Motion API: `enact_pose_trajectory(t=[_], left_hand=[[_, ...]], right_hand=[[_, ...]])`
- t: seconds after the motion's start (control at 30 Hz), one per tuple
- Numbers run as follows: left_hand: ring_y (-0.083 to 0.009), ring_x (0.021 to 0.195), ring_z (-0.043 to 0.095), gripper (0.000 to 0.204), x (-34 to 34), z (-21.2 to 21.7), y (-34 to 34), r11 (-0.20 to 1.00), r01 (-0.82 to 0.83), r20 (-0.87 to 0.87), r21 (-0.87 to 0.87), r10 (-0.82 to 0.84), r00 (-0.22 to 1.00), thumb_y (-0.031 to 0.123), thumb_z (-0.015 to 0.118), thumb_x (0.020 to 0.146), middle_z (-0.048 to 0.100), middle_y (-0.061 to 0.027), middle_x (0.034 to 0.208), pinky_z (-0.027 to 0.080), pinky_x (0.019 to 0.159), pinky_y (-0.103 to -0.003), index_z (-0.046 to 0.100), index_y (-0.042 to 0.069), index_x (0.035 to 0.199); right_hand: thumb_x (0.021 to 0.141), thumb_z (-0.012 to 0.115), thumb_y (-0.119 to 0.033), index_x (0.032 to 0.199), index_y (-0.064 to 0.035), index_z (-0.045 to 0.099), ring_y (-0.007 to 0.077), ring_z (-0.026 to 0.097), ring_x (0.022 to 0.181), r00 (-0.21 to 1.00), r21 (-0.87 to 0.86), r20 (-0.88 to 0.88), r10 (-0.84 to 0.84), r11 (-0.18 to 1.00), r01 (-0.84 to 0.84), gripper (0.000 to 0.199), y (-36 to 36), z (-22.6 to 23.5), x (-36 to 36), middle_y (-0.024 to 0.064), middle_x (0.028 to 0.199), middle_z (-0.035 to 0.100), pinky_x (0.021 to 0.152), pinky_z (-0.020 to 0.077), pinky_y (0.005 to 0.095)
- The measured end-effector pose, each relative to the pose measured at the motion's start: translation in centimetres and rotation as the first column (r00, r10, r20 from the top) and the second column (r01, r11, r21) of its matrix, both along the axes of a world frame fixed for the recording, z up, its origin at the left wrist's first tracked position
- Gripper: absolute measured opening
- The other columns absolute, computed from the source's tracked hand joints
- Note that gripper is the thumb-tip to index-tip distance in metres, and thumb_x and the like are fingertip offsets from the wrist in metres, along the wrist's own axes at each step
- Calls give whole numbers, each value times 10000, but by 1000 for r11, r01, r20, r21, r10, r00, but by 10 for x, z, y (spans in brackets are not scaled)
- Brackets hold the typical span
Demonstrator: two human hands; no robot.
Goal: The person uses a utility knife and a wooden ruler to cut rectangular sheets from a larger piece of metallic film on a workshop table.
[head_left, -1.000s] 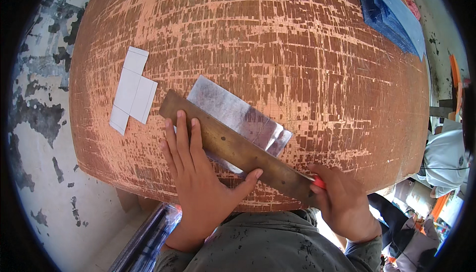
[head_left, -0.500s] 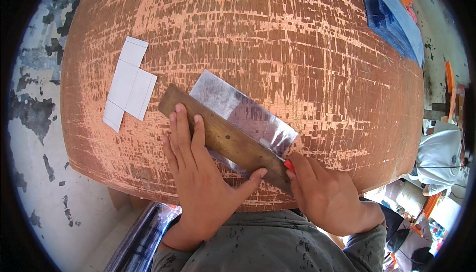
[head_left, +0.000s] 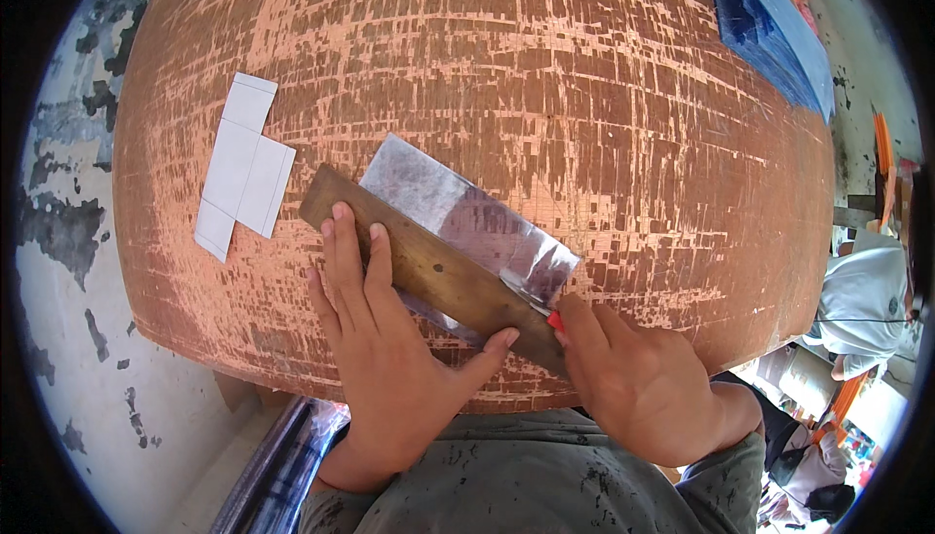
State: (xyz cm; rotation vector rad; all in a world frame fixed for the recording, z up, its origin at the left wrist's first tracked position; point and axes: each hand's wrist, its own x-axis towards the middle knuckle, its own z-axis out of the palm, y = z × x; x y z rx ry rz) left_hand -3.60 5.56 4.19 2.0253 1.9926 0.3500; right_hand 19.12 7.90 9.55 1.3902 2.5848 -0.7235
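Note:
A wooden straightedge (head_left: 438,267) lies aslant across a clear, shiny plastic sheet (head_left: 458,205) on the worn tabletop. My left hand (head_left: 394,373) presses on the straightedge with fingers spread, fingertips on its upper left part and thumb toward its lower right. The sheet shows beyond the far edge, and a strip of it peeks out on the near side. In my right hand (head_left: 633,378) is a cutter knife with a red handle (head_left: 556,322), mostly hidden by the fingers. Its thin blade (head_left: 526,293) lies along the straightedge's far edge, at the sheet's right end.
A white cut-out with ruled lines (head_left: 234,169) lies to the left on the scored wooden table (head_left: 467,67). A fanned stack of blue sheets (head_left: 779,42) sits at the far right. Shiny rolled film (head_left: 278,476) stands below the table's left front edge. Other people (head_left: 862,291) are at the right.
The whole view has shifted slightly, moving the table's things a little leftward. More of the knife's blade shows along the straightedge. Both hands keep nearly the same places on their tools.

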Motion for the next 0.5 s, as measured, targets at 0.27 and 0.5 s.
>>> enact_pose_trajectory(t=[0.27, 0.5], left_hand=[[-499, 1615, 310, 1284, 1, 0, -1, 1000, -9, -22, 14, 9, 1000, 581, 949, 714, 265, -324, 1748, 192, 1311, -674, 337, -80, 1629], [-499, 1610, 320, 1289, 2, 0, -2, 1000, -22, -39, 12, 23, 999, 603, 944, 719, 266, -321, 1750, 200, 1312, -668, 339, -83, 1628]], right_hand=[[981, 671, -138, 1192, 10, 606, 206, 717, 584, 998, -8, 54, 18, 1000, -17, 266, -2, 3, 5, 76, 818, 662, 487, 566, 341], [1050, 635, -169, 1114, -39, 617, 223, 739, 592, 998, -16, 65, -23, 1000, 24, 146, -12, 6, 17, 76, 817, 688, 487, 576, 358]])
